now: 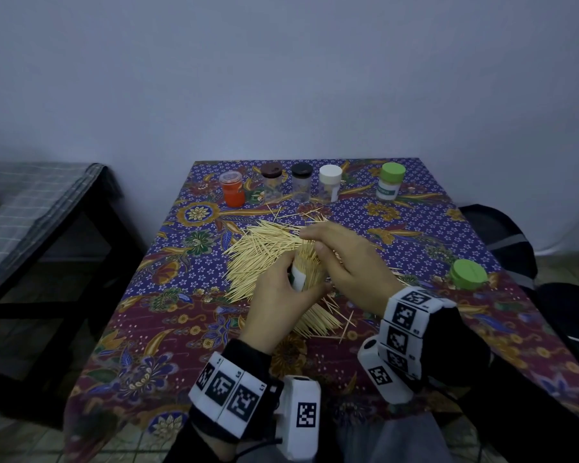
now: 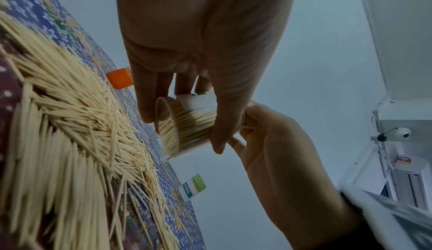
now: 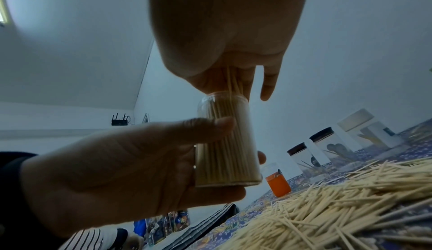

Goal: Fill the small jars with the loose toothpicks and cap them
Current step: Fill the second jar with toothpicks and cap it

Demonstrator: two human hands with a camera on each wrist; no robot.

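Observation:
My left hand (image 1: pixel 281 292) grips a small clear jar (image 3: pixel 228 143) packed with upright toothpicks, holding it above the pile. The same jar (image 2: pixel 184 124) shows from below in the left wrist view. My right hand (image 1: pixel 345 259) sits over the jar's mouth and pinches a few toothpicks (image 3: pixel 232 82) whose lower ends stand inside the jar. A big heap of loose toothpicks (image 1: pixel 264 248) covers the middle of the patterned tablecloth (image 1: pixel 168 329). A loose green cap (image 1: pixel 468 274) lies at the right.
Along the table's far edge stand an orange jar (image 1: pixel 233 188), a brown-capped jar (image 1: pixel 271 183), a black-capped jar (image 1: pixel 301 182), a white-capped jar (image 1: pixel 330 183) and a green-capped jar (image 1: pixel 390 182). A dark bench (image 1: pixel 47 208) is at the left, a dark bag (image 1: pixel 502 238) at the right.

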